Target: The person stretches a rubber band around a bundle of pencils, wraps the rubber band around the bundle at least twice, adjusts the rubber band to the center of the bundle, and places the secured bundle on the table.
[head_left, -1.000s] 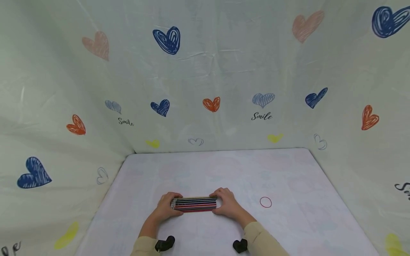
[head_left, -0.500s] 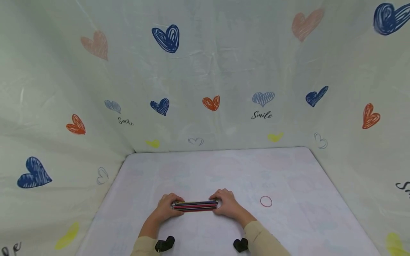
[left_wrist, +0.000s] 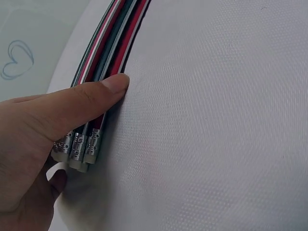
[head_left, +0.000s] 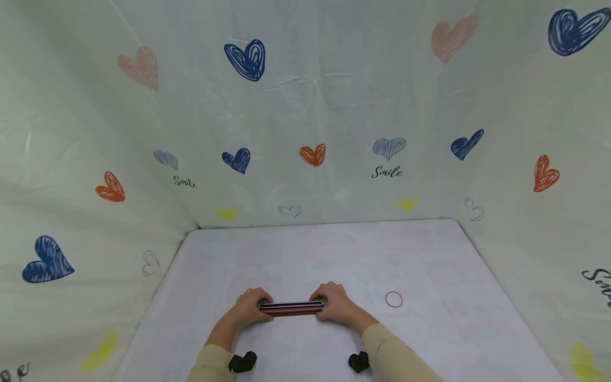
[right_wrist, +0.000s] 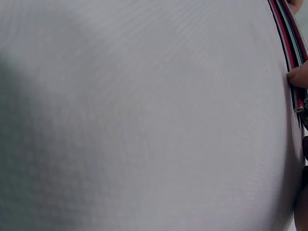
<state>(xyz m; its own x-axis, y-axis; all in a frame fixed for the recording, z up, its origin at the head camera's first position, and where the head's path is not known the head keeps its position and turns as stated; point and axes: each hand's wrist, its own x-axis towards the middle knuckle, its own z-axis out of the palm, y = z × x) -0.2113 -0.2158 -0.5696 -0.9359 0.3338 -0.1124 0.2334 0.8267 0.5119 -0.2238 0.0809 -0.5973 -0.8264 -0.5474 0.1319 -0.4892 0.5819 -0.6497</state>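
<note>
Pencils [head_left: 291, 309] have bunched narrower; left hand [head_left: 250, 307] and right hand [head_left: 333, 303] grip opposite ends, fingers [left_wrist: 94, 100] curled, parted just bundle-wide.

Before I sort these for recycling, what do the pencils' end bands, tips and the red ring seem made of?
End bands: likely metal, shiny silver with embossed marks. Tips: probably rubber, matte, pale like erasers. Red ring: perhaps rubber, being a thin loop; finish unclear.

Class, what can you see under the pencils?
White table shows around the pencils; the patch directly beneath is covered, so whether they touch the table cannot be told.
</note>
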